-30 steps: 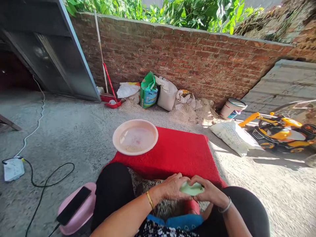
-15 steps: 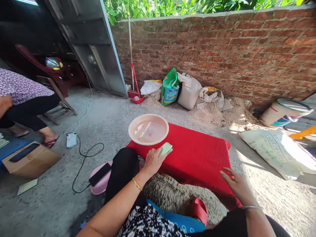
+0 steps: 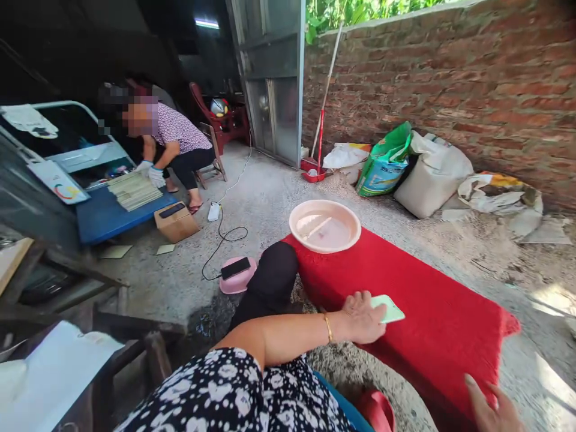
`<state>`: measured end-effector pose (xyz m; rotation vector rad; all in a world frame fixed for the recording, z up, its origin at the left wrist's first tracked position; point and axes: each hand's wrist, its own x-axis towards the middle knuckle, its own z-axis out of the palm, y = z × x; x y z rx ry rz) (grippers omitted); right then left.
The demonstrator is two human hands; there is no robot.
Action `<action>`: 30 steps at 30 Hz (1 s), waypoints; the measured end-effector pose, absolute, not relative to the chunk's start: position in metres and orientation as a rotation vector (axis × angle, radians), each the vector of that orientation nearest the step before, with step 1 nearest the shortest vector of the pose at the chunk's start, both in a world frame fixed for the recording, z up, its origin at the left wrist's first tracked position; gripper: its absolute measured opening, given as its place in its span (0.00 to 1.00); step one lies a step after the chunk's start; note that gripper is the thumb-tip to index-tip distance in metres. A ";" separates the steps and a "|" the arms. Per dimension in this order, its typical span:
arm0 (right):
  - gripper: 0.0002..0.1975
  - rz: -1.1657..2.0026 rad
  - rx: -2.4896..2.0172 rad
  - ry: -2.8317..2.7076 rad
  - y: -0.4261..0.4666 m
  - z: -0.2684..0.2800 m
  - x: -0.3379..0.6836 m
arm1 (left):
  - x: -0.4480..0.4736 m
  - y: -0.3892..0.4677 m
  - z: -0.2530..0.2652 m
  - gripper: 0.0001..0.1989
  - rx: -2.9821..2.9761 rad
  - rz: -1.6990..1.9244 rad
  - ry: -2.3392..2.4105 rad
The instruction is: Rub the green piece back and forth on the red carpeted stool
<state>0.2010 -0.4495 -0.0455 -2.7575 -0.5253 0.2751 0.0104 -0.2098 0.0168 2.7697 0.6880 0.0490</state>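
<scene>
A pale green scrub brush (image 3: 387, 309) is gripped in my left hand (image 3: 366, 318), over the near side of a red cloth (image 3: 427, 300) spread on a low bench or table. Its bristles are hidden beneath it. At the lower right, my right hand (image 3: 490, 408) rests by the cloth's near right edge with thumb and finger apart; part of it is cut off by the frame. A pale pink basin (image 3: 293, 231) of water stands at the cloth's far left end.
A phone (image 3: 235, 267) lies on a small pink stool or upturned tub (image 3: 231, 286) by my knee, with a cable on the floor. Another person (image 3: 180, 129) in white gloves bends over a stack of sheets (image 3: 132, 191) on a blue surface. Sacks (image 3: 432, 174) line the brick wall.
The view has swung left, bringing the other person's work area into sight. My left hand has moved the brush away from the basin, rightward and nearer along the cloth.
</scene>
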 end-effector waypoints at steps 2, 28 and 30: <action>0.39 0.329 -2.768 -0.403 -0.441 -0.038 0.192 | 0.013 -0.211 0.025 0.25 2.713 0.041 0.649; 0.37 0.391 -2.767 -0.106 -0.402 -0.017 0.165 | 0.072 -0.155 0.033 0.22 2.588 0.100 1.012; 0.36 0.382 -2.771 -0.105 -0.401 -0.017 0.166 | 0.072 -0.129 0.037 0.23 2.535 0.115 1.168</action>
